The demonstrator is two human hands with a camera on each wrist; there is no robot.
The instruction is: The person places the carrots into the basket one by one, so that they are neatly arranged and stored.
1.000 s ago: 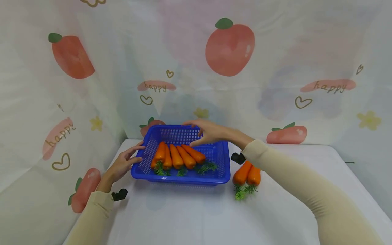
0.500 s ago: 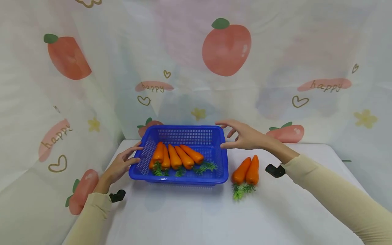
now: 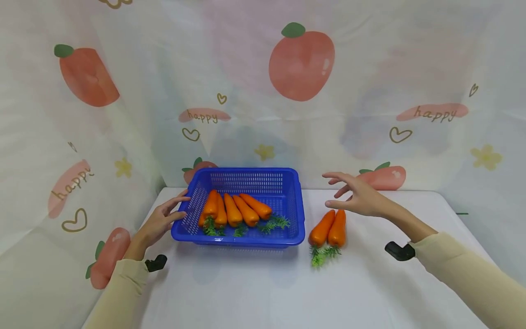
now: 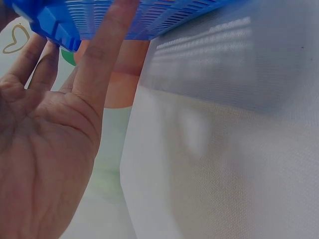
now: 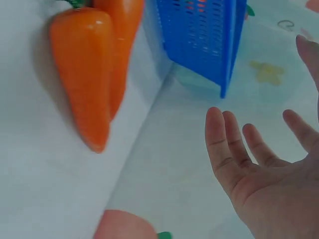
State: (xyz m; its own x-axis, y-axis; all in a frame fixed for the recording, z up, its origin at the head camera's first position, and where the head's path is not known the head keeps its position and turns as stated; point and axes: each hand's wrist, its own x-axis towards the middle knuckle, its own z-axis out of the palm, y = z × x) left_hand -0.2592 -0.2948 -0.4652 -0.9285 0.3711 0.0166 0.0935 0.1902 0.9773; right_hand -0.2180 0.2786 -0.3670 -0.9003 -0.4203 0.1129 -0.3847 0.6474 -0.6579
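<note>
In the head view a blue plastic basket (image 3: 238,241) with slotted walls holds several orange carrots (image 3: 233,212) with green leafy tops, lying side by side. My left hand (image 3: 158,224) touches the basket's left rim with its fingertips and thumb, fingers nearly straight. The left wrist view shows that palm (image 4: 45,144) beside the basket wall (image 4: 164,17). To the right of the basket, two carrots (image 3: 322,230) lie together on the table, leafy ends toward me. My right hand (image 3: 361,194) hovers just beyond and right of them, fingers spread and holding nothing.
A white cloth covers the table (image 3: 246,292). Behind and to the left hangs a pale curtain (image 3: 353,59) printed with fruit, hearts and the word happy. Each wrist carries a small black device (image 3: 399,251).
My right hand has moved out from over the basket to the right, ending above the two loose carrots' tips. The left hand has stayed at the basket's rim.
</note>
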